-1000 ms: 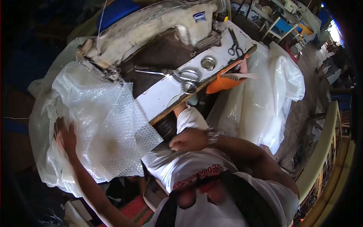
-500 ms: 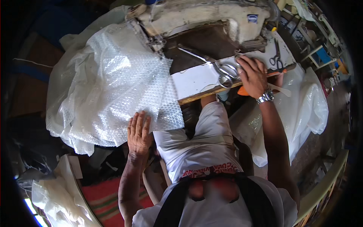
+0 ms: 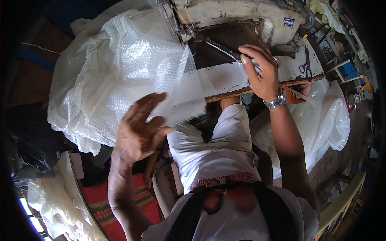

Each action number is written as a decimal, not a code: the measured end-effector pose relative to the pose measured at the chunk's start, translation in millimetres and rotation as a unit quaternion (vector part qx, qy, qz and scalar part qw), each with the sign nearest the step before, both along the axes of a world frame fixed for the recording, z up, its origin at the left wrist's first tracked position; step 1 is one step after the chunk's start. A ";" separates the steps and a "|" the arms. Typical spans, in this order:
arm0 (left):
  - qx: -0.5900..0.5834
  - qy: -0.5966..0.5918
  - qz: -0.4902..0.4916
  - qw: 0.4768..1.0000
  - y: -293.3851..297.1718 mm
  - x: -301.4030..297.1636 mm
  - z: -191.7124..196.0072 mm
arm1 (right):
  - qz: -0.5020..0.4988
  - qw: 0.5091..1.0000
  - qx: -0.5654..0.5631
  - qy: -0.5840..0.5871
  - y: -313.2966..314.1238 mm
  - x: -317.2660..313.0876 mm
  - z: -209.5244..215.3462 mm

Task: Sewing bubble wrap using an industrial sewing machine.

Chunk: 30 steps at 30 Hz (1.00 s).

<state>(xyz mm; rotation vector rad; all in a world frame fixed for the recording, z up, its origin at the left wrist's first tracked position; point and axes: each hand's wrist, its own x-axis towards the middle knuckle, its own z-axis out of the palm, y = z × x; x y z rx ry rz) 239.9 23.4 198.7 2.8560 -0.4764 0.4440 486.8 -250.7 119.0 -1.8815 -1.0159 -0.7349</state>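
bubble wrap, shiny and rumpled, lies near the open left hand, right hand over scissors, grip unclear

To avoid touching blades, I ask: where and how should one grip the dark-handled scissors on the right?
Probably by the finger loops, coming from the near side: the dark-handled scissors lie on the white worktop with those loops nearest and the blades pointing away.

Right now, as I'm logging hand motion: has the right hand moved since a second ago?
Yes: the right hand went from over the lap to the scissors, closer to the sewing machine.
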 end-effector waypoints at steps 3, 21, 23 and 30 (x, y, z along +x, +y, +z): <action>-0.026 0.064 -0.070 0.995 -23.5 20.1 -9.5 | 0.051 0.997 0.021 0.053 14.8 -6.5 2.1; -0.010 0.152 -0.067 0.986 -78.4 40.8 -50.8 | 0.102 0.949 -0.297 0.024 95.1 -12.5 -35.8; -0.023 0.162 -0.065 0.984 -75.9 40.0 -54.3 | 0.106 0.928 -0.354 0.052 79.7 -21.4 -33.3; -0.026 0.169 -0.075 0.982 -70.8 42.8 -68.5 | 0.112 0.955 -0.273 0.026 109.5 14.0 -47.7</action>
